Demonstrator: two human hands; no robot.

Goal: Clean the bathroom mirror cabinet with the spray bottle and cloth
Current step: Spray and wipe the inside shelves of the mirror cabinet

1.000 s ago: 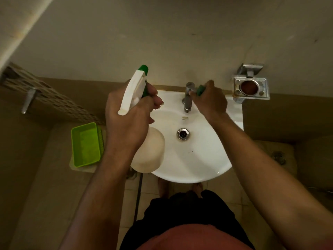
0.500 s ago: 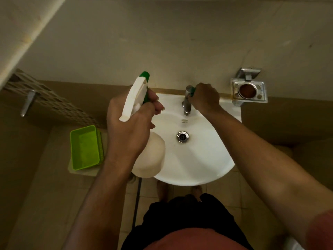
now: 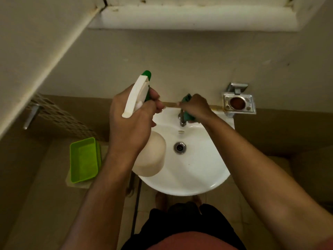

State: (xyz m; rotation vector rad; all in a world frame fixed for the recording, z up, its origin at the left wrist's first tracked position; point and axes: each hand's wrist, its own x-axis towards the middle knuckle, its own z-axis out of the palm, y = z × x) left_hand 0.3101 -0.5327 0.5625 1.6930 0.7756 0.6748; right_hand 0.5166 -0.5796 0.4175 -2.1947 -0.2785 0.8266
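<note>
My left hand [image 3: 129, 121] grips the neck of a white spray bottle [image 3: 150, 154] with a green nozzle, held upright over the left rim of the white sink [image 3: 198, 170]. My right hand [image 3: 195, 107] holds a dark green cloth [image 3: 186, 98] bunched at the chrome tap [image 3: 182, 120] at the back of the basin. The white underside of the mirror cabinet [image 3: 191, 18] shows at the top edge of the view, above both hands.
A metal soap holder [image 3: 238, 104] is fixed to the wall right of the sink. A green plastic tray [image 3: 83, 160] sits on a ledge at the left. A perforated shelf [image 3: 54, 112] with a metal bracket projects from the left wall. A white sloping edge crosses the upper left.
The view has tilted up, bringing the cabinet's underside into sight. My right hand has pulled the green cloth up off the tap. The left hand holds the bottle as before.
</note>
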